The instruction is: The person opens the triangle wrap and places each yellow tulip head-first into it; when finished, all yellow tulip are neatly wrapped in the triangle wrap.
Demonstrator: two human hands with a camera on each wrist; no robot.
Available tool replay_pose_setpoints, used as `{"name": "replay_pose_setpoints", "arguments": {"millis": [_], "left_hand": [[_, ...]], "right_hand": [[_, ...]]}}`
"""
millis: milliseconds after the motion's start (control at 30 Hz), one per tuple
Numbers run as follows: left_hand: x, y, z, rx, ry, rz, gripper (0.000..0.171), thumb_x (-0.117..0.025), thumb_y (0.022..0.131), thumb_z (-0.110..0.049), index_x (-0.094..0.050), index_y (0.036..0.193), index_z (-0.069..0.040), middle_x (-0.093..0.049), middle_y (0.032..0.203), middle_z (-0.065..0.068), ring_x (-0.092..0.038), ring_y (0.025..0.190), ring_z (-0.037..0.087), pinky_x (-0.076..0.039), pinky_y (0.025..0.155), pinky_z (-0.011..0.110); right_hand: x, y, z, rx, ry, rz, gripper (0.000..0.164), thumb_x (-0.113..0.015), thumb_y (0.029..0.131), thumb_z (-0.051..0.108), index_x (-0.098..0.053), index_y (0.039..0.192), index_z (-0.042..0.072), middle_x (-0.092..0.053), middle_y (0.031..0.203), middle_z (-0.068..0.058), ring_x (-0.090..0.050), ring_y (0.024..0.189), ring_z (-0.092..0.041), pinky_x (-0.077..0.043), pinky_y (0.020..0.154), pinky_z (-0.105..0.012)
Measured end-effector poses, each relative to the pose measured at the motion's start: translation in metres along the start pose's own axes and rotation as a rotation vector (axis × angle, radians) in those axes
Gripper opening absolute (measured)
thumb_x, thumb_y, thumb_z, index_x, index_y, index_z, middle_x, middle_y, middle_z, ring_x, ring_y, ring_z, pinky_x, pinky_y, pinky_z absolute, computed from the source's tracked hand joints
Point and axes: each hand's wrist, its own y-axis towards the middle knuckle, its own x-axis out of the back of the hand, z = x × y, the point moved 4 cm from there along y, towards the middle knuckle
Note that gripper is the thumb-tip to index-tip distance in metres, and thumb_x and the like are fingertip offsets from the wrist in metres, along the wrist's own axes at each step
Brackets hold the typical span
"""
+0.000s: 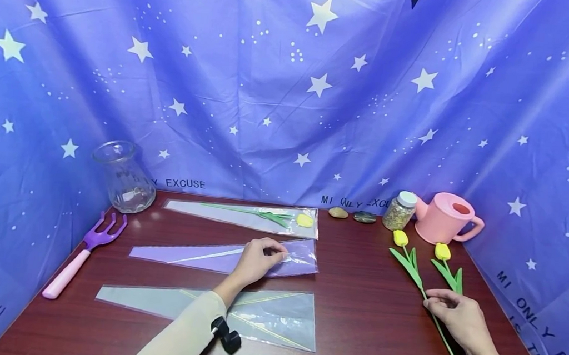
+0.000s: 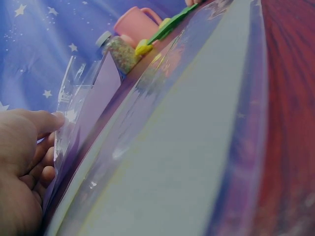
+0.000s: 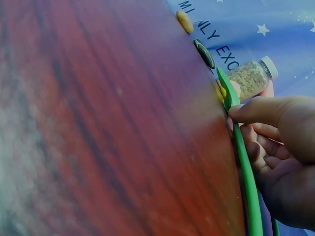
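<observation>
My left hand [image 1: 260, 262] pinches the clear film of the purple wrapping sleeve [image 1: 208, 256], the middle of three tapered sleeves. The left wrist view shows that film [image 2: 69, 105] raised beside the thumb. On the right, my right hand [image 1: 456, 316] holds the green stem of a yellow tulip [image 1: 400, 238] between thumb and fingers, just below its leaves. A second yellow tulip [image 1: 442, 251] lies next to it, its lower stem hidden by that hand. Nearer me is a grey-green sleeve [image 1: 144, 300], partly under my left forearm. The far white sleeve [image 1: 226, 217] contains another yellow tulip [image 1: 304, 220].
At the back left stands a glass vase [image 1: 131, 182], with a purple hand fork [image 1: 77, 259] in front of it. Two stones, one tan [image 1: 338, 212] and one dark [image 1: 364, 217], lie along the back edge. A jar of gravel [image 1: 399, 213] and a pink watering can [image 1: 444, 220] stand beyond the tulips.
</observation>
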Motion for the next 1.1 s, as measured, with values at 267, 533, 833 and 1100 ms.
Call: {"name": "replay_pose_setpoints", "arguments": {"millis": [267, 533, 833, 1100], "left_hand": [[0.000, -0.001, -0.001, 0.017, -0.017, 0.011, 0.006, -0.082, 0.088, -0.021, -0.081, 0.094, -0.022, -0.076, 0.093, -0.005, -0.060, 0.074, 0.004, -0.049, 0.069, 0.020], [-0.001, -0.001, -0.001, 0.018, -0.020, 0.010, 0.006, -0.081, 0.088, -0.019, -0.081, 0.093, -0.023, -0.077, 0.094, -0.004, -0.060, 0.075, 0.004, -0.049, 0.069, 0.020], [0.000, -0.001, -0.001, 0.019, -0.007, 0.012, 0.006, -0.081, 0.089, -0.020, -0.081, 0.094, -0.023, -0.077, 0.096, -0.004, -0.061, 0.077, 0.005, -0.050, 0.071, 0.020], [0.000, -0.001, -0.002, 0.019, -0.002, 0.008, 0.006, -0.081, 0.089, -0.019, -0.082, 0.094, -0.023, -0.077, 0.095, -0.005, -0.061, 0.077, 0.004, -0.050, 0.071, 0.020]], "right_hand": [[0.002, 0.000, 0.008, 0.009, -0.180, -0.034, 0.028, -0.081, 0.087, 0.029, -0.080, 0.107, 0.009, -0.077, 0.085, 0.004, -0.056, 0.072, 0.012, -0.042, 0.066, -0.018], [0.000, 0.001, 0.020, 0.031, -0.304, -0.083, 0.014, -0.078, 0.084, 0.020, -0.081, 0.092, 0.010, -0.077, 0.078, 0.000, -0.067, 0.073, -0.015, -0.047, 0.069, -0.035], [-0.002, 0.002, 0.028, 0.024, -0.249, -0.157, 0.009, -0.077, 0.083, 0.016, -0.081, 0.088, 0.010, -0.075, 0.073, 0.002, -0.057, 0.064, 0.002, -0.047, 0.073, -0.036], [0.007, 0.012, 0.058, -0.027, 0.034, -0.204, 0.023, -0.076, 0.089, 0.017, -0.078, 0.105, 0.000, -0.065, 0.062, 0.016, -0.058, 0.054, -0.001, -0.044, 0.053, -0.022]]}}
